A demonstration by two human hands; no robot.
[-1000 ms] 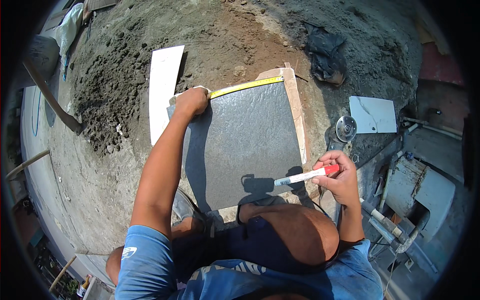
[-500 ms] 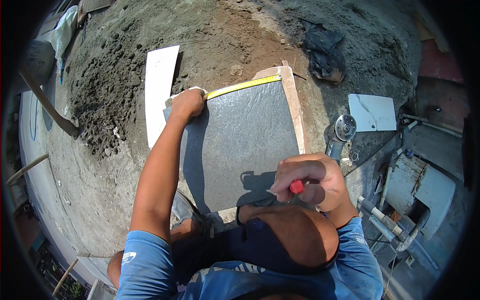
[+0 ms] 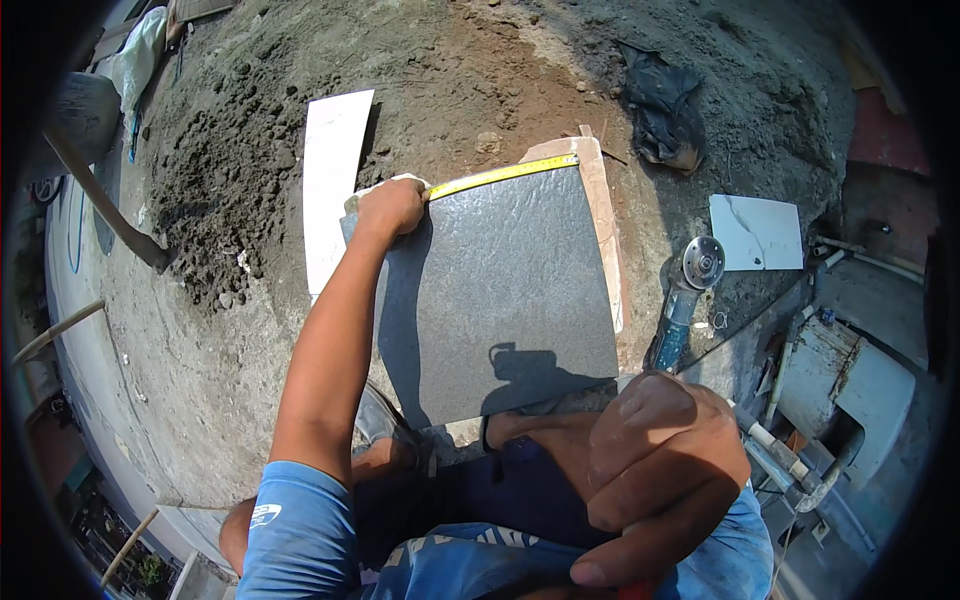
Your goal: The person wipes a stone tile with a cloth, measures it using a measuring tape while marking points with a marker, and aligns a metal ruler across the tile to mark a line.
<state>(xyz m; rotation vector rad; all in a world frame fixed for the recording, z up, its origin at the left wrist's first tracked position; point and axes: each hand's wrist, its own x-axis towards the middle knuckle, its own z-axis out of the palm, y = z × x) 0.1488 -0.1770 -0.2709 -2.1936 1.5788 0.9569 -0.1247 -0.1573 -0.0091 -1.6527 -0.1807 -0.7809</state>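
Note:
A dark grey textured tile [image 3: 510,290] lies in front of me. My left hand [image 3: 393,207] is closed at its far left corner on a tape measure, whose body the hand hides. The yellow blade [image 3: 505,177] runs along the tile's far edge to the far right corner. My right hand [image 3: 665,470] is raised over my knee, close to the camera, its fingers curled. A bit of red shows below it at the lower edge; the rest of that slim red-ended tool is hidden. Shadows of my arm and head fall on the tile.
An angle grinder [image 3: 688,290] lies right of the tile, near a white tile piece [image 3: 757,232]. Pale board [image 3: 607,235] shows under the grey tile. A long white tile [image 3: 335,180] lies to the left. Beyond are loose soil [image 3: 220,170] and a black plastic bag [image 3: 662,105].
My right hand has pulled back from the tile's near right corner, toward my body and up, with the red-ended tool. The left hand and tape stay at the tile's far edge.

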